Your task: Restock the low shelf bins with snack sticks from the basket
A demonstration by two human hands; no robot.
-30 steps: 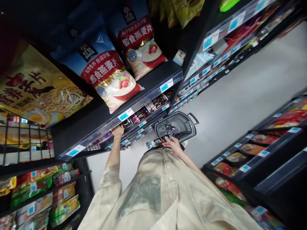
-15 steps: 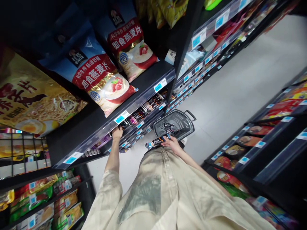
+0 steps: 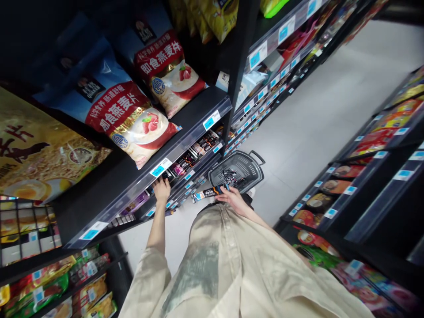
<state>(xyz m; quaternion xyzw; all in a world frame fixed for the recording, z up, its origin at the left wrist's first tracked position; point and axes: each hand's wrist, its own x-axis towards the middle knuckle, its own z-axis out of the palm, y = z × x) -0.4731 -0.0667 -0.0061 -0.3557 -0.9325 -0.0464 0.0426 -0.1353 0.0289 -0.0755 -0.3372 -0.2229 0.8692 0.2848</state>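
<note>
Above the near side of the grey basket (image 3: 251, 168), at the front of my body, my right hand (image 3: 234, 199) has hold of a slim, mostly dark packet (image 3: 208, 193), thumb over one end and fingers wrapped beneath, its pale end sticking out to the left. My left hand (image 3: 161, 190) is at the lower shelf on the left, under the shelf rail (image 3: 187, 143), its fingers loosely spread and their tips reaching in near the dark packs (image 3: 183, 164); I can't tell whether it has hold of anything. Similar dark packets (image 3: 232, 176) lie in a loose heap in the basket, which sits on the floor (image 3: 298, 145).

The packet looks light and glossy, so I'd expect it to slip a little between dry fingers; it seems stiff enough along its length to stay straight when held by one end. A pinch across its flat faces, near the middle, should be surest, with no squeezing at the ends, where it might crease.

Compared with half a second ago, the oat bags (image 3: 132, 110) and the shelf have swung left in my view, and more of my left fingers shows below the rail; my right hand's grip on the packet looks unchanged.
</note>
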